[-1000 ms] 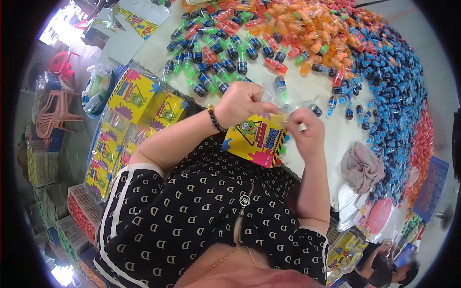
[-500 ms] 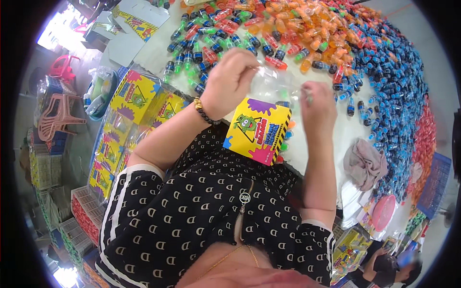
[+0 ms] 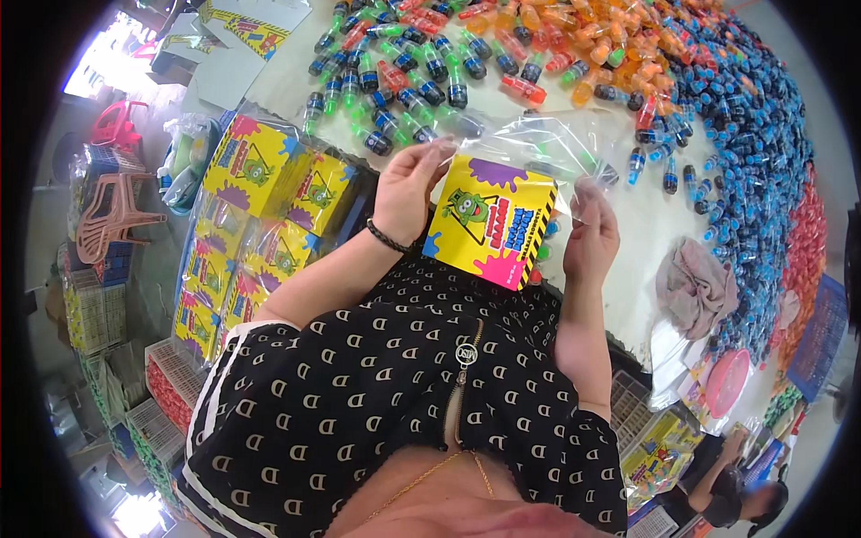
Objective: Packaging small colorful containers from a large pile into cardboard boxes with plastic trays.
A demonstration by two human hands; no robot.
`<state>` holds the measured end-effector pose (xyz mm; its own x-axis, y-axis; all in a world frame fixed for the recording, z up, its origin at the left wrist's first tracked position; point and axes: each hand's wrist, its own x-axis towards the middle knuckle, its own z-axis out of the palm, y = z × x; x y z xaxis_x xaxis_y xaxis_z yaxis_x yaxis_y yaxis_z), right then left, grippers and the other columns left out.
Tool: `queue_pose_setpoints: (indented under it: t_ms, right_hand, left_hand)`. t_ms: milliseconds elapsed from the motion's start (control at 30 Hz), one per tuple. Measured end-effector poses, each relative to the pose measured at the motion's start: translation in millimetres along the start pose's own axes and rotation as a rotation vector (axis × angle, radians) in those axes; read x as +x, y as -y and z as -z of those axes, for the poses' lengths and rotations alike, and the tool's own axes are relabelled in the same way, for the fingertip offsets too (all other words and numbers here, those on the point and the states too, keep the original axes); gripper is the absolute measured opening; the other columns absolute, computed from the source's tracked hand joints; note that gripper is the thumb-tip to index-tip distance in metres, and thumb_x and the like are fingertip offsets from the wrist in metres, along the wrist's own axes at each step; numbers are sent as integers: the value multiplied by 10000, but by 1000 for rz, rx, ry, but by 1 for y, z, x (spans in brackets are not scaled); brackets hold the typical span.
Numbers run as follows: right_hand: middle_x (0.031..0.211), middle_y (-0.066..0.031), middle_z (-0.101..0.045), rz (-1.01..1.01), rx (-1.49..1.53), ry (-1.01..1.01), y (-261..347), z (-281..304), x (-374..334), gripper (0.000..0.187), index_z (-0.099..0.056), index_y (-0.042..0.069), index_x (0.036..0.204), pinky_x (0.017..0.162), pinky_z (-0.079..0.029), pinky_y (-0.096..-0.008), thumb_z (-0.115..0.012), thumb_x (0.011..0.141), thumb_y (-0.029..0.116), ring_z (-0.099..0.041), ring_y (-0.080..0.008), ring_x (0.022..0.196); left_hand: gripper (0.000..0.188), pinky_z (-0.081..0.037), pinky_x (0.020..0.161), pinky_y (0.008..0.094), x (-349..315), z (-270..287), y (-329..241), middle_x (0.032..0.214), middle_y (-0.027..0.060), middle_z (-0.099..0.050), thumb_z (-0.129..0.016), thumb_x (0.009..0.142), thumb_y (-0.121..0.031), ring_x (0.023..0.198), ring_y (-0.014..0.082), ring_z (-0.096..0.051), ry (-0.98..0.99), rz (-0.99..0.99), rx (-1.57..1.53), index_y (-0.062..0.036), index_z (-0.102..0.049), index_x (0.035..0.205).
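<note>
Over the table's near edge I hold a clear plastic bag (image 3: 560, 139) with a yellow printed box or card (image 3: 475, 211) in it, bearing a green cartoon figure and purple and pink splashes. My left hand (image 3: 405, 199) pinches the bag at its left side near the upper corner of the yellow piece. On the right side, my right hand (image 3: 592, 235) has its fingers closed on the film. The loose upper part of the bag spreads out beyond the yellow piece. A few small coloured bottles show at its right edge, partly hidden.
Small bottles with green (image 3: 417, 103), orange (image 3: 619, 40) and blue (image 3: 744, 134) contents cover the table's far and right parts. Filled yellow packs (image 3: 251, 166) stand at my left. A crumpled cloth (image 3: 697, 287) and pink basket (image 3: 727, 381) lie right. Another person (image 3: 731, 484) sits lower right.
My left hand has come down from above the bag to its left side, and my right hand is lower. The clear film now lies spread out wider above the yellow piece.
</note>
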<state>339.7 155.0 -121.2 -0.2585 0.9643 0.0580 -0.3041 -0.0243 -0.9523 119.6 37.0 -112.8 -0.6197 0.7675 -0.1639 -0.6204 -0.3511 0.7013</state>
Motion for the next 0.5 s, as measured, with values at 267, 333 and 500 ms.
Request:
queue_pose_setpoints:
  t_ms: [267, 333, 500]
  right_hand:
    - [1169, -113, -645, 121, -531, -25, -32, 15, -21, 220, -637, -20, 1122, 939, -444, -285, -583, 919, 45, -586, -160, 1074]
    - [1176, -126, -642, 150, -580, -19, -27, 11, -16, 212, -639, -26, 1109, 935, -450, -291, -582, 918, 44, -595, -176, 1074]
    - [1196, -152, -630, 196, -769, 46, -30, 17, -17, 207, -648, -16, 1097, 931, -460, -297, -573, 910, 27, -607, -218, 1091]
  left_hand:
    - [171, -505, 803, 226, 17, 34, 22, 1022, 44, -677, -602, 908, -11, 900, 97, -622, -51, -66, 402, 36, -623, 1070]
    - [156, -507, 792, 228, 22, 23, 14, 1019, 51, -677, -601, 911, -16, 896, 102, -625, -64, -83, 369, 33, -625, 1056]
    - [153, -514, 780, 286, 11, 43, 17, 993, 102, -673, -649, 854, -65, 887, 218, -654, 85, -469, 1158, -29, -637, 1003]
